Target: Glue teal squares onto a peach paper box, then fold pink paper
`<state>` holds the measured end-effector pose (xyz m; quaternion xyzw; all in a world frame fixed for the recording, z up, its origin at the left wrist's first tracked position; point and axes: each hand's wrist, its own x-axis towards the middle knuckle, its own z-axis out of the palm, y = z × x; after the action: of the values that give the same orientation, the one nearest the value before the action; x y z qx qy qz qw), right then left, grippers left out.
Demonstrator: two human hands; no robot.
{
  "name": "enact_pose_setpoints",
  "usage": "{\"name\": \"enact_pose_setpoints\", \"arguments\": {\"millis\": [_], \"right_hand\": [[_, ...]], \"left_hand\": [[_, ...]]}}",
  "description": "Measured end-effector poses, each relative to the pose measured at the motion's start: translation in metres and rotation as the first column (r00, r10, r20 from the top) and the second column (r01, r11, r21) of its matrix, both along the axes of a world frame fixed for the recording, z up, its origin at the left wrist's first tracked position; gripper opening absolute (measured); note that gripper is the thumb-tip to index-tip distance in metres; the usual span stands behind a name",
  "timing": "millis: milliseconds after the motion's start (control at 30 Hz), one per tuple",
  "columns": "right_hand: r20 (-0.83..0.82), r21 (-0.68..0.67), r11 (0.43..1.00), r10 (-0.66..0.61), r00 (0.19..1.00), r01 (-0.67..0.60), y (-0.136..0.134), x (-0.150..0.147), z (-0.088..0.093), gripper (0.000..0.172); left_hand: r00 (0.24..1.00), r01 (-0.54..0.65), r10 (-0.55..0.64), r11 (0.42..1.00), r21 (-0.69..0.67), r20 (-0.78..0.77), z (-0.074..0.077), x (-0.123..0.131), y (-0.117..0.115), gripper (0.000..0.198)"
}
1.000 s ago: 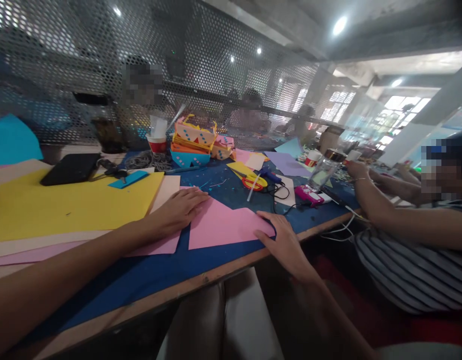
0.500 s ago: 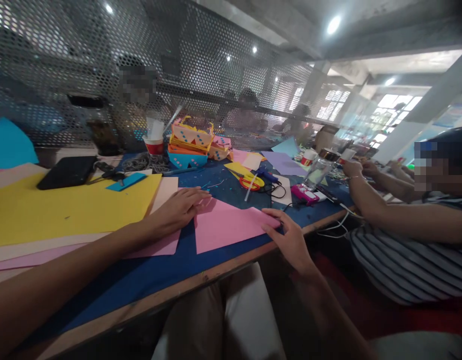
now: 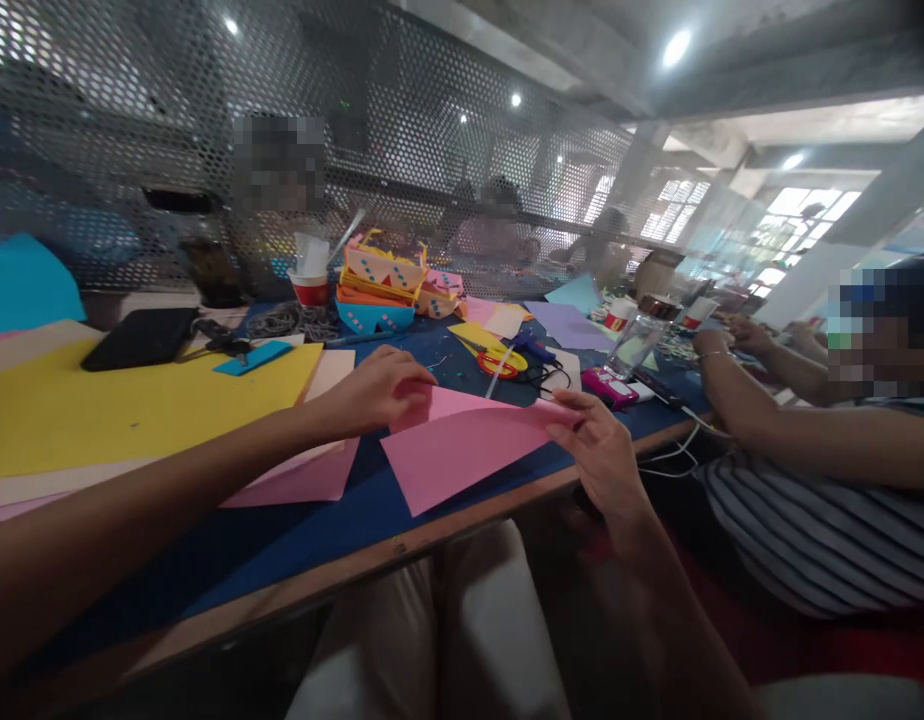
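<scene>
A pink paper sheet (image 3: 462, 450) is lifted off the blue table top (image 3: 297, 540), held at two corners. My left hand (image 3: 379, 388) pinches its upper left corner with curled fingers. My right hand (image 3: 601, 450) grips its right corner, thumb on top. The sheet sags between the hands, and its near corner still rests on the table. A second pink sheet (image 3: 304, 480) lies flat under my left forearm.
A large yellow sheet (image 3: 132, 405) and a black case (image 3: 139, 338) lie at the left. Colourful paper boxes (image 3: 379, 285), a red cup (image 3: 312, 288) and yellow-red scissors (image 3: 499, 362) stand behind. A person in a striped shirt (image 3: 829, 540) works at the right. A perforated metal screen (image 3: 432, 150) backs the table.
Both hands went from lying flat on the pink sheet to gripping its corners. The sheet has risen off the table.
</scene>
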<state>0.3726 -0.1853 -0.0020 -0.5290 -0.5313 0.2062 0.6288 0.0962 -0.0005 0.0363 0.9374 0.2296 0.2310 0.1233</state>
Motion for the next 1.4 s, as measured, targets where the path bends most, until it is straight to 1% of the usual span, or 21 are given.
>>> {"name": "enact_pose_setpoints", "arguments": {"millis": [67,167,300,333,400,467,567,633,667,733,800,900,933,1000,1067,1133,1200,1233,1267,1300,1400], "right_hand": [[0.004,0.04,0.999,0.001,1.0,-0.001,0.005,0.003,0.007,0.055],[-0.082,0.054,0.999,-0.003,0.997,0.007,0.017,0.005,0.017,0.07],[-0.252,-0.069,0.979,0.169,0.953,-0.192,0.037,-0.006,0.021,0.055],[-0.263,-0.091,0.967,0.206,0.943,-0.237,0.042,-0.012,0.021,0.052],[-0.231,-0.111,0.959,0.228,0.946,-0.259,0.053,-0.025,0.021,0.048],[-0.173,-0.083,0.969,0.214,0.961,-0.231,0.064,-0.036,0.023,0.046],[-0.14,-0.067,0.965,0.244,0.96,-0.255,0.079,-0.043,0.032,0.046],[-0.119,-0.111,0.933,0.329,0.937,-0.342,0.087,-0.042,0.04,0.046],[-0.095,-0.152,0.907,0.383,0.919,-0.393,0.089,-0.041,0.044,0.045],[0.001,-0.257,0.846,0.483,0.876,-0.466,0.094,-0.041,0.053,0.04],[0.139,-0.36,0.792,0.568,0.811,-0.493,0.097,-0.044,0.061,0.037],[0.282,-0.508,0.692,0.696,0.66,-0.512,0.102,-0.054,0.072,0.037],[0.3,-0.555,0.657,0.73,0.614,-0.51,0.103,-0.057,0.075,0.037],[0.322,-0.621,0.607,0.774,0.545,-0.496,0.107,-0.062,0.078,0.037],[0.363,-0.65,0.594,0.79,0.493,-0.473,0.111,-0.067,0.078,0.034],[0.411,-0.65,0.609,0.785,0.463,-0.454,0.115,-0.073,0.074,0.032],[0.446,-0.629,0.642,0.76,0.473,-0.438,0.118,-0.081,0.068,0.03],[0.459,-0.618,0.658,0.746,0.482,-0.43,0.12,-0.085,0.064,0.029],[0.471,-0.611,0.67,0.736,0.486,-0.423,0.121,-0.088,0.061,0.027],[0.483,-0.611,0.675,0.732,0.48,-0.414,0.123,-0.091,0.058,0.025],[0.514,-0.658,0.644,0.763,0.392,-0.39,0.127,-0.09,0.055,0.023]], "left_hand": [[1.0,-0.012,0.012,0.999,-0.045,0.013,0.011,0.006,-0.003,0.028],[0.991,-0.084,0.101,0.982,-0.171,0.093,0.027,0.009,-0.008,0.028],[0.96,-0.19,0.243,0.931,-0.312,0.138,0.039,0.002,-0.018,0.035],[0.953,-0.207,0.267,0.919,-0.336,0.144,0.039,-0.001,-0.022,0.036],[0.938,-0.221,0.307,0.885,-0.409,0.158,0.037,-0.007,-0.029,0.04],[0.929,-0.206,0.334,0.823,-0.529,0.157,0.033,-0.015,-0.038,0.043],[0.933,-0.154,0.34,0.669,-0.727,0.115,0.029,-0.031,-0.048,0.046],[0.932,-0.112,0.346,0.56,-0.821,0.108,0.028,-0.043,-0.049,0.05],[0.923,-0.085,0.36,0.539,-0.838,0.138,0.029,-0.049,-0.047,0.053],[0.884,-0.058,0.42,0.533,-0.844,0.204,0.029,-0.059,-0.041,0.059],[0.858,0.008,0.437,0.513,-0.858,0.269,0.03,-0.065,-0.035,0.067],[0.832,0.057,0.467,0.464,-0.884,0.299,0.028,-0.065,-0.032,0.064],[0.827,0.048,0.475,0.471,-0.881,0.299,0.026,-0.063,-0.034,0.057],[0.823,-0.017,0.495,0.514,-0.857,0.28,0.02,-0.06,-0.038,0.045],[0.828,-0.061,0.491,0.561,-0.826,0.272,0.011,-0.057,-0.043,0.041],[0.832,-0.084,0.496,0.558,-0.825,0.25,0.001,-0.056,-0.044,0.04],[0.837,-0.099,0.505,0.521,-0.848,0.212,-0.009,-0.056,-0.042,0.041],[0.843,-0.11,0.499,0.523,-0.845,0.199,-0.014,-0.057,-0.041,0.041],[0.853,-0.125,0.486,0.547,-0.828,0.192,-0.019,-0.057,-0.04,0.04],[0.868,-0.147,0.461,0.593,-0.792,0.185,-0.023,-0.057,-0.038,0.038],[0.906,-0.236,0.395,0.771,-0.592,0.152,-0.03,-0.058,-0.04,0.027]]}}
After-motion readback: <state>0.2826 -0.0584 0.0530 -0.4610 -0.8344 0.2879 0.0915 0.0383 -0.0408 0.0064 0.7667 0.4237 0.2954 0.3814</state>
